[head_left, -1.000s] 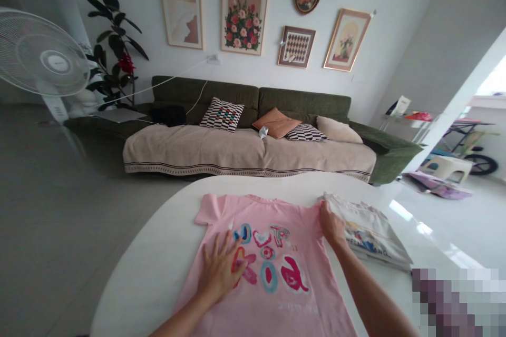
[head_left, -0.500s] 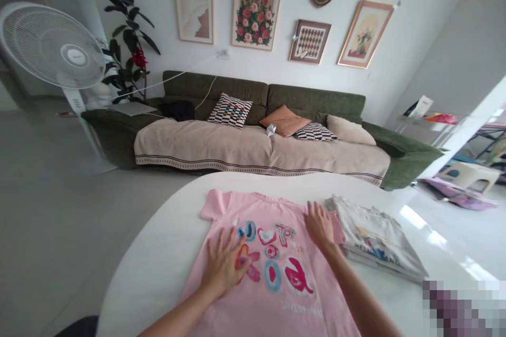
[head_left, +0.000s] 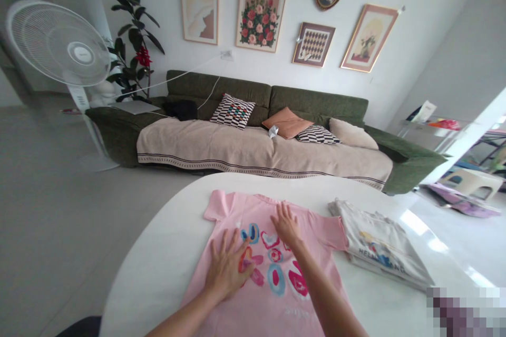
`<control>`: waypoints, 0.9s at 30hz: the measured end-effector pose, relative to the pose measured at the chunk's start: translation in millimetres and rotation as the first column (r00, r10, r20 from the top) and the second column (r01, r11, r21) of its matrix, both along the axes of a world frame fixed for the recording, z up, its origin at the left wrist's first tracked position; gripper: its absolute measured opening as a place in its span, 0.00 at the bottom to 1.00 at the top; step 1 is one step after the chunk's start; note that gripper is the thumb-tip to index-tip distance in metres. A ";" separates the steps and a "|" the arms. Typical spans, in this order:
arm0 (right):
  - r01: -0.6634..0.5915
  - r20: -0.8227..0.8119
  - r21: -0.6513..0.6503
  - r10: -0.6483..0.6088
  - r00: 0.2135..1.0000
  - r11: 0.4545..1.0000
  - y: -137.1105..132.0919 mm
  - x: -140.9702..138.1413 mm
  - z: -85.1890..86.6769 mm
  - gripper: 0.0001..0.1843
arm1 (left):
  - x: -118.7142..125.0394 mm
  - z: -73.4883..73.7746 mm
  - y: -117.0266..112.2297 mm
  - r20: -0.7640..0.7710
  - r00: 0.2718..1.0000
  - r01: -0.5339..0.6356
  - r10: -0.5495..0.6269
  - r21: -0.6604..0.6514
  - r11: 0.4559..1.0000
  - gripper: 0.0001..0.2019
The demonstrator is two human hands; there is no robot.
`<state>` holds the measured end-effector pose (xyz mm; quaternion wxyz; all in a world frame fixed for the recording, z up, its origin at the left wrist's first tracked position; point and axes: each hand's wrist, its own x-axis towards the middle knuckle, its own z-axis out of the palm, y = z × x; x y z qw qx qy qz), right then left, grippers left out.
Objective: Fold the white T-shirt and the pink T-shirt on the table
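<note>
A pink T-shirt point(head_left: 316, 231) with a red and blue print lies spread front-up on a white round table point(head_left: 166, 263). My left hand point(head_left: 228, 266) rests flat on the shirt's left chest, fingers spread. Flat too, my right hand point(head_left: 285, 224) lies on the upper middle of the shirt near the collar, fingers stretched out. Neither hand holds anything.
A folded white printed T-shirt point(head_left: 379, 245) lies on the table to the right of the pink one. Beyond the table stand a green sofa point(head_left: 316, 102) with cushions, a standing fan point(head_left: 59, 45) at the left and a potted plant point(head_left: 132, 37).
My right hand has slid left from the shirt's right sleeve edge to the upper middle of the shirt, leaving the sleeve laid out flat. The left hand has stayed in place.
</note>
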<state>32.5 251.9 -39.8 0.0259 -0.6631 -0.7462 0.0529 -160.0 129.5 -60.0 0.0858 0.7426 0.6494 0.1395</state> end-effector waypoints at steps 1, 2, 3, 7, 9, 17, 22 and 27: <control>-0.104 -0.023 -0.003 0.104 0.994 0.995 -1.6 -23.4 -2.5 0.31 | 0.0 -1.3 0.0 -0.001 1.000 -0.006 0.006 -0.003 1.000 0.30; -0.197 -0.047 -0.005 0.197 0.979 0.980 -2.9 -44.7 -5.8 0.30 | -0.1 -2.9 0.0 -0.002 1.000 -0.011 0.011 -0.006 1.000 0.29; -0.272 -0.070 -0.006 0.271 0.960 0.962 -3.1 -62.4 -9.3 0.29 | -0.4 -4.8 0.1 -0.003 1.000 -0.015 0.015 -0.008 1.000 0.29; -0.309 -0.124 0.002 0.307 0.944 0.951 18.1 -92.1 -18.2 0.31 | -2.3 -12.2 0.4 -0.002 1.000 -0.015 0.015 -0.005 1.000 0.29; -0.248 -0.138 0.001 0.246 0.959 0.969 38.9 -93.2 -18.7 0.33 | -2.4 -13.6 0.8 -0.012 1.000 -0.020 0.020 0.002 1.000 0.31; -0.148 -0.171 -0.037 0.140 0.975 0.988 60.9 -108.4 -12.1 0.30 | -0.2 -12.1 5.1 -0.030 0.999 -0.041 0.042 0.050 0.998 0.32; -0.140 -0.176 -0.016 0.135 0.975 0.990 -8.4 -75.5 -15.0 0.28 | 0.9 -8.9 7.5 -0.042 0.999 -0.028 0.028 0.022 0.999 0.31; -0.082 -0.133 0.035 0.086 0.987 0.996 -126.6 -8.3 -26.5 0.30 | 3.2 -0.2 5.6 -0.063 0.998 -0.024 0.025 0.030 0.999 0.30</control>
